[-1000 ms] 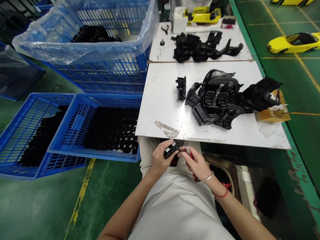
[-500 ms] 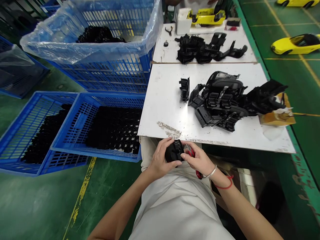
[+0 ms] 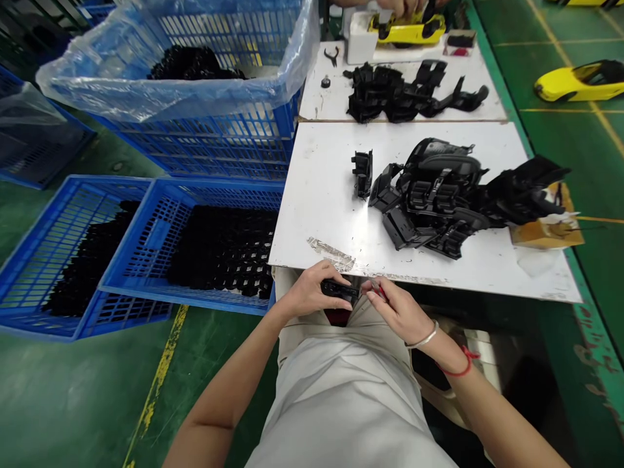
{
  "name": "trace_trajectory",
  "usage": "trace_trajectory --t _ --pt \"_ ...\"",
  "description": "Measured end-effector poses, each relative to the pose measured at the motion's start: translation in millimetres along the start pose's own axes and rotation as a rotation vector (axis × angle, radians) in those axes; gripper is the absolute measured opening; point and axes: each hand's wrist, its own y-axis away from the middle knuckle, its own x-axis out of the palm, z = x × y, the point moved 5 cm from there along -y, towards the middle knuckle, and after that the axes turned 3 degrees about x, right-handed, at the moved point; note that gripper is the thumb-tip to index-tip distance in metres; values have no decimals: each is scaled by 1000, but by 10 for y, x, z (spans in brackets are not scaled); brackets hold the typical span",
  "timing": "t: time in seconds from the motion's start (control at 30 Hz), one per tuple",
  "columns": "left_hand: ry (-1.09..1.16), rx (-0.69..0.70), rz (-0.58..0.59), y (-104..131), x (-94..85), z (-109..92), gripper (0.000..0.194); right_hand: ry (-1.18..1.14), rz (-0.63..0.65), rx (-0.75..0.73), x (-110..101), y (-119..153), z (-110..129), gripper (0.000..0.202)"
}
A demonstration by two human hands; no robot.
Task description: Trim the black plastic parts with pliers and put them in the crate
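Observation:
Just below the white table's front edge, my left hand grips a small black plastic part between thumb and fingers. My right hand is closed around red-handled pliers, whose tip points toward the right end of the part. Whether the tip touches the part I cannot tell. On the white table lies a heap of black plastic parts, and one separate black part stands to its left.
Blue crates with black parts are at the left, below a larger plastic-lined crate. Across the table, a person's hands are at a yellow model car. A yellow box sits at the right.
The black part has turned to show a narrower side. My right hand has moved slightly right, off the part. Another person's hands now show at the yellow model car.

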Motion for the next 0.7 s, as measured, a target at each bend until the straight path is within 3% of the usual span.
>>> trace_trajectory --t 0.17,0.33,0.7 --pt "185 -123 55 -65 -34 86 38 374 45 -150 130 59 -35 31" --pt "170 -205 85 -106 -44 87 39 767 -42 -223 183 57 -127 35" --pt "136 -223 122 -160 -53 122 38 996 -216 -393 160 1 9 25"
